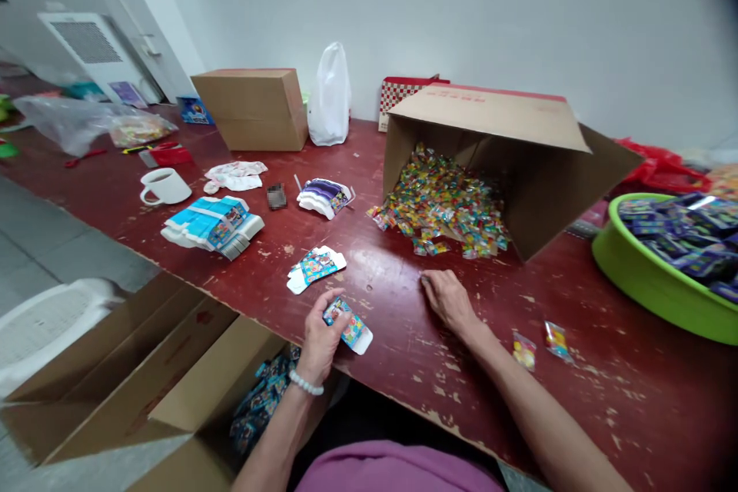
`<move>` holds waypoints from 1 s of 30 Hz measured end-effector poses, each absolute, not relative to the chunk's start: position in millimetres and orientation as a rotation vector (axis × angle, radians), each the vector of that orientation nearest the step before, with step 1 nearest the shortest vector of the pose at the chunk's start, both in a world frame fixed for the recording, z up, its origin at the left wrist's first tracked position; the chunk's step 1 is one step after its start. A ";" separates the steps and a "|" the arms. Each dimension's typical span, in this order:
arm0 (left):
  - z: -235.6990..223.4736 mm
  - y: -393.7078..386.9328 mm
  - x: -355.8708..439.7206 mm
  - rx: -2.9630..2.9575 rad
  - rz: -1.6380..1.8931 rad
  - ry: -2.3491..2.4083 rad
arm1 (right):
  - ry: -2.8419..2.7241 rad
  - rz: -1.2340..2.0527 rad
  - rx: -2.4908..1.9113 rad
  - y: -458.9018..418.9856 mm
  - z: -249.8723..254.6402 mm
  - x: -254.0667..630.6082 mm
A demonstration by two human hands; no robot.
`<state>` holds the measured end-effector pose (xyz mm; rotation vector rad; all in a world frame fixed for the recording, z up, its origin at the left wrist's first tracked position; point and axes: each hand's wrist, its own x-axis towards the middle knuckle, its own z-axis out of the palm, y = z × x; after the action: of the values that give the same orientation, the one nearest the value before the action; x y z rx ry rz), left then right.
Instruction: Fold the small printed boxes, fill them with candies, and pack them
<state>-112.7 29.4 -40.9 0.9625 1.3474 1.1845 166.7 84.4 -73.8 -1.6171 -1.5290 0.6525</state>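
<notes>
My left hand (323, 334), a pale beaded bracelet on its wrist, grips a small blue printed candy box (356, 330) with a white flap sticking out. Just beyond it a flattened blue box blank (317, 267) lies on the table. My right hand (450, 297) rests on the tabletop with its fingers curled; whatever they may hold is hidden. Ahead of that hand, small wrapped candies (443, 204) spill from a cardboard box (490, 119) lying on its side. Two wrapped candies (524, 351) lie by my right forearm.
On the red table (397, 354) are a strapped stack of blue box blanks (213, 224), purple blanks (324, 197), a white mug (165, 187) and a closed carton (254, 111). A green basin (663, 284) holds dark packs. Below the edge, an open carton (196, 392) contains blue boxes.
</notes>
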 end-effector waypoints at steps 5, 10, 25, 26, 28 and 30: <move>-28.8 27.8 -139.6 1.433 0.722 1.510 | -1.267 0.862 -1.509 53.9 -60.2 146.8; -13.7 14.2 -134.2 0.975 0.822 1.328 | -0.934 1.308 -1.316 24.7 -30.2 120.7; -17.7 -20.5 -96.3 0.816 0.635 0.772 | -1.506 1.019 -1.369 -3.9 -9.6 96.7; -18.1 -20.8 -94.5 0.816 0.620 0.766 | -1.522 0.971 -1.351 -3.7 -8.1 96.0; -18.6 -21.5 -90.6 0.779 0.644 0.766 | -1.518 0.858 -1.322 -3.5 -4.8 94.8; -18.9 -22.7 -86.1 0.745 0.686 0.757 | -1.492 0.843 -1.310 -3.7 -2.1 93.4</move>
<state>-86.1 -22.7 -18.9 0.7454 0.7570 0.6860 93.4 -3.7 -2.1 -1.3096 -1.4918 0.8429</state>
